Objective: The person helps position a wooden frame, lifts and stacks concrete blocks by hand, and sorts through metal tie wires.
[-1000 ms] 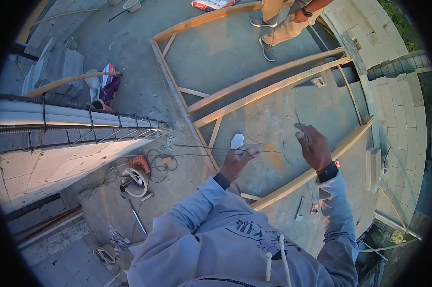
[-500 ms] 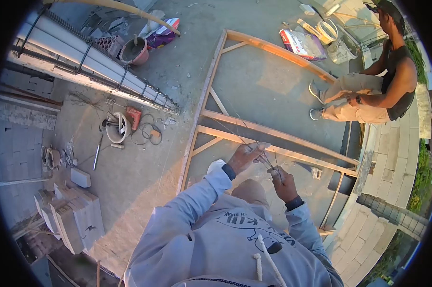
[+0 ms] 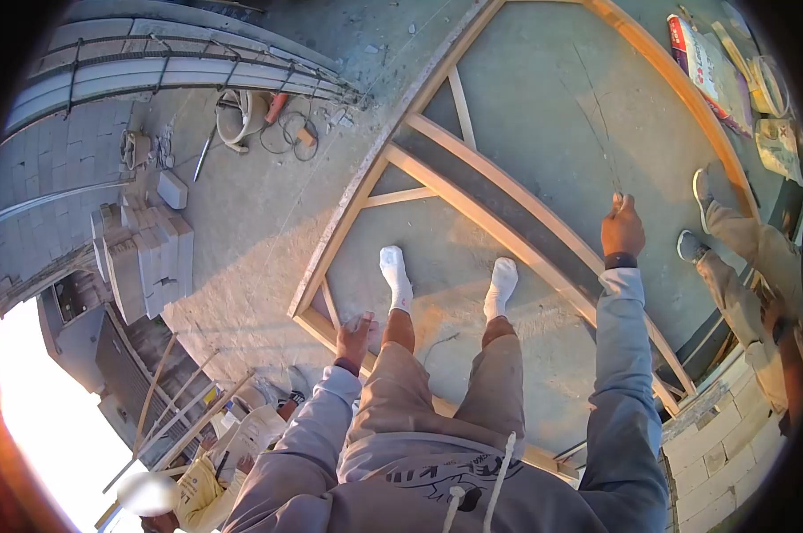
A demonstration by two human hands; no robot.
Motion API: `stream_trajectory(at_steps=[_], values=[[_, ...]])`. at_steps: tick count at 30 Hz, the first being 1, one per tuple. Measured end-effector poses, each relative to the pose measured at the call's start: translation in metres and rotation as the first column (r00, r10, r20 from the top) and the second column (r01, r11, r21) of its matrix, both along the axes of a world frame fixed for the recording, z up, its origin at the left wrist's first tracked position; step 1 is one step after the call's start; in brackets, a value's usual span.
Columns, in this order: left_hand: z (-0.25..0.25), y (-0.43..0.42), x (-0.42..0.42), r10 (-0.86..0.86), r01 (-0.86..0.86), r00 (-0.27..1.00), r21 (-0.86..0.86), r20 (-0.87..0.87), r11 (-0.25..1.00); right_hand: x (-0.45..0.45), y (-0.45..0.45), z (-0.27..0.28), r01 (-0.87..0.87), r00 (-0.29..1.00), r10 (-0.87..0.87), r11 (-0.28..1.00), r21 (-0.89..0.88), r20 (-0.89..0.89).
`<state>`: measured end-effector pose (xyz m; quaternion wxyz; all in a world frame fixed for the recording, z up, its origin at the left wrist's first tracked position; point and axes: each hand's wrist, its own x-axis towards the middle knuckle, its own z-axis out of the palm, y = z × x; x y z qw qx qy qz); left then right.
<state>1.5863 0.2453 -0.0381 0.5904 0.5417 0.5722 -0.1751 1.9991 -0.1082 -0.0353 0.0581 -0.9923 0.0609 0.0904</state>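
Observation:
My right hand (image 3: 623, 229) is stretched out over the wooden frame, closed around thin wires (image 3: 602, 120) that rise away from its fingertips. My left hand (image 3: 355, 340) is low beside my left knee, near the frame's lower left edge, with its fingers curled together. What it holds, if anything, is too small to make out. The timber frame (image 3: 490, 218) lies on the concrete floor, with two long parallel bars across its middle and short diagonal braces in its corners. My feet in white socks (image 3: 501, 286) are inside the lower bay.
Another person's legs (image 3: 730, 266) are at the right, by a block wall (image 3: 717, 444). A cement bag (image 3: 708, 75) is at upper right. Rebar (image 3: 152, 80), a bucket (image 3: 239, 115) and stacked blocks (image 3: 143, 258) are on the left. Someone in a yellow shirt (image 3: 201, 493) is at lower left.
My hands were together at the wires; now they are far apart. The right hand has moved out to the right with wires, the left down and left. My view has turned.

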Motion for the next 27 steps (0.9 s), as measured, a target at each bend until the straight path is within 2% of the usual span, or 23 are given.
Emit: stream_trajectory(at_steps=[1, 3, 5, 6, 7, 9, 11, 12, 13, 15, 17, 18, 19, 21, 22, 24, 25, 26, 27], values=[[-0.011, -0.017, -0.004, -0.022, 0.022, 1.000, 0.003, -0.019, 1.000, 0.018, -0.003, -0.037, 0.009, 1.000, -0.009, 1.000, -0.014, 0.016], [-0.012, -0.067, 0.002, -0.059, 0.060, 0.996, 0.005, -0.065, 0.998, 0.039, -0.007, -0.109, -0.002, 1.000, 0.001, 0.998, 0.065, 0.010], [-0.031, -0.091, 0.007, -0.251, 0.265, 0.956, 0.084, -0.152, 0.961, 0.038, -0.008, -0.182, -0.178, 0.934, 0.161, 0.984, 0.025, 0.319], [-0.037, -0.096, 0.018, -0.345, 0.369, 0.920, 0.115, -0.189, 0.922, 0.035, -0.002, -0.197, -0.254, 0.851, 0.229, 0.967, -0.011, 0.472], [-0.037, -0.099, 0.030, -0.339, 0.364, 0.925, 0.143, -0.175, 0.920, 0.028, 0.004, -0.206, -0.295, 0.864, 0.231, 0.952, 0.079, 0.448], [-0.026, -0.099, 0.064, -0.336, 0.356, 0.933, 0.197, -0.131, 0.913, 0.002, 0.037, -0.181, -0.358, 0.881, 0.238, 0.900, 0.248, 0.409], [-0.022, -0.084, 0.088, -0.343, 0.338, 0.939, 0.179, 0.001, 0.924, -0.037, 0.069, -0.135, -0.201, 0.972, 0.236, 0.844, 0.497, -0.008], [-0.019, -0.076, 0.102, -0.345, 0.329, 0.936, 0.171, 0.071, 0.929, -0.059, 0.087, -0.112, -0.313, 0.944, 0.321, 0.810, 0.496, 0.071], [-0.013, -0.071, 0.119, -0.417, 0.385, 0.902, 0.225, 0.115, 0.895, -0.083, 0.100, -0.097, -0.384, 0.910, 0.407, 0.754, 0.533, 0.080], [0.008, -0.066, 0.158, -0.553, 0.476, 0.813, 0.338, 0.183, 0.812, -0.117, 0.134, -0.047, -0.378, 0.843, 0.534, 0.669, 0.640, -0.060], [0.038, -0.065, 0.203, -0.546, 0.420, 0.787, 0.399, 0.287, 0.815, -0.141, 0.164, -0.010, -0.403, 0.692, 0.658, 0.693, 0.598, -0.296], [0.045, -0.059, 0.218, -0.549, 0.394, 0.764, 0.429, 0.339, 0.813, -0.152, 0.179, 0.002, -0.355, 0.699, 0.643, 0.693, 0.627, -0.315], [0.045, -0.050, 0.223, -0.482, 0.353, 0.802, 0.370, 0.354, 0.859, -0.160, 0.189, 0.010, -0.300, 0.704, 0.624, 0.694, 0.654, -0.339], [0.047, -0.031, 0.232, -0.336, 0.261, 0.867, 0.241, 0.367, 0.935, -0.159, 0.201, 0.026, -0.264, 0.763, 0.598, 0.636, 0.725, -0.247], [0.050, -0.025, 0.236, -0.154, 0.105, 0.897, 0.137, 0.414, 0.985, -0.158, 0.206, 0.036, -0.245, 0.793, 0.575, 0.605, 0.757, -0.203], [0.051, 0.012, 0.238, -0.011, -0.008, 0.946, 0.057, 0.324, 0.998, -0.159, 0.196, 0.061, -0.187, 0.780, 0.569, 0.608, 0.772, -0.259], [0.047, 0.034, 0.240, 0.054, -0.062, 0.960, 0.022, 0.273, 0.998, -0.158, 0.188, 0.078, -0.198, 0.772, 0.563, 0.654, 0.731, -0.295], [0.038, 0.057, 0.239, 0.064, -0.089, 0.963, 0.086, 0.261, 0.992, -0.165, 0.178, 0.081, -0.204, 0.763, 0.576, 0.645, 0.737, -0.293], [0.025, 0.082, 0.238, 0.077, -0.098, 0.971, 0.084, 0.224, 0.992, -0.165, 0.177, 0.101, -0.205, 0.808, 0.533, 0.656, 0.726, -0.253]])
